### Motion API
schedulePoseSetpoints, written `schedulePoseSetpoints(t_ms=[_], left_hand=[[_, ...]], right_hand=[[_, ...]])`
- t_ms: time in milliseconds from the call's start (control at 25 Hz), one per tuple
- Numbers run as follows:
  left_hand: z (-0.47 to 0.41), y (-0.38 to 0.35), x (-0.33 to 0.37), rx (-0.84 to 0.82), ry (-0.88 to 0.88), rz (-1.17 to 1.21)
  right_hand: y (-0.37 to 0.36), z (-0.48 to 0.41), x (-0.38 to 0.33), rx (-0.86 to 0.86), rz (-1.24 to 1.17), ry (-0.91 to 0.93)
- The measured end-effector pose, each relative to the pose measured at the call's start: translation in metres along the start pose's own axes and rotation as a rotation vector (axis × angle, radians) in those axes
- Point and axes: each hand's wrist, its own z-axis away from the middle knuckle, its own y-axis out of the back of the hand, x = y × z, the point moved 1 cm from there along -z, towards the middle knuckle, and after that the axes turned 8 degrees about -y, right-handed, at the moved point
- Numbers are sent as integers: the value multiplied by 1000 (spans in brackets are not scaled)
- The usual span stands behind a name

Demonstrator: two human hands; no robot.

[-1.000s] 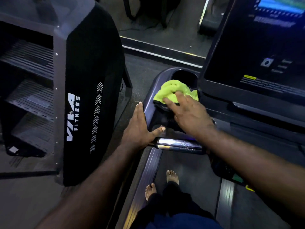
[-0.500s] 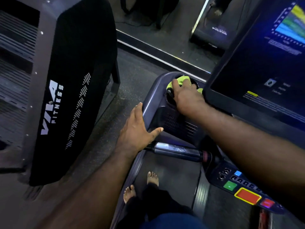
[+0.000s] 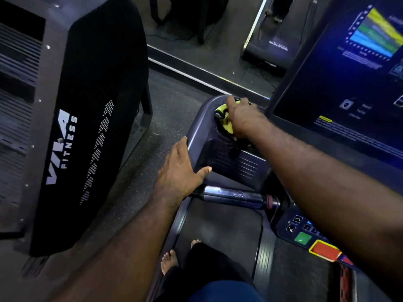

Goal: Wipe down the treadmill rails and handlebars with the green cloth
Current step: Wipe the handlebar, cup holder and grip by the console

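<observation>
Pressing the green cloth (image 3: 222, 119) onto the treadmill (image 3: 199, 136), the right hand (image 3: 245, 120) bends its fingers round it. The left hand (image 3: 180, 168) lies flat beside it, fingers together, thumb out.

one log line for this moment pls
right hand grips green cloth in cup holder | left hand flat on console edge

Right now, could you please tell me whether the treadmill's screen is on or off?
On: the screen shows a lit coloured graph.

Gym interior. The treadmill (image 3: 235, 164) carries a lit console screen (image 3: 349, 83), coloured control buttons (image 3: 314, 243) and a chrome handlebar (image 3: 235, 195); the neighbouring machine (image 3: 91, 127) is lettered "FITNESS", and 1 further unit (image 3: 270, 46) stands beyond.
</observation>
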Motion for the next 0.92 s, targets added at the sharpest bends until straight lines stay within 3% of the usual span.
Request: schedulePoseSetpoints(t_ms=[200,320,400,480,560,640,680,760,840,920], left_hand=[[-2,-1,6,-34,11,-100],[-3,-4,13,-41,4,-228],[-4,-4,15,-39,27,-240],[-5,-4,16,-27,80,-224],[-5,-5,16,-48,119,-208],[-4,-6,14,-36,116,-202],[-5,-6,13,-36,119,-202],[-5,-6,12,-51,107,-220],[-7,-7,11,-21,91,-241],[-7,-7,11,-16,75,-250]], right_hand=[[-29,2,1,234,-564,-126],[-56,2,-7,474,-806,-174],[-53,-3,-14,500,-878,-147],[-50,4,-19,459,-621,-22],[-68,35,-22,535,-317,264],[-92,59,-20,599,-146,538],[-93,53,-16,611,-105,582],[-78,12,-12,579,-113,411],[-46,-35,-13,362,-283,128],[-34,-56,-17,199,-390,-19]])
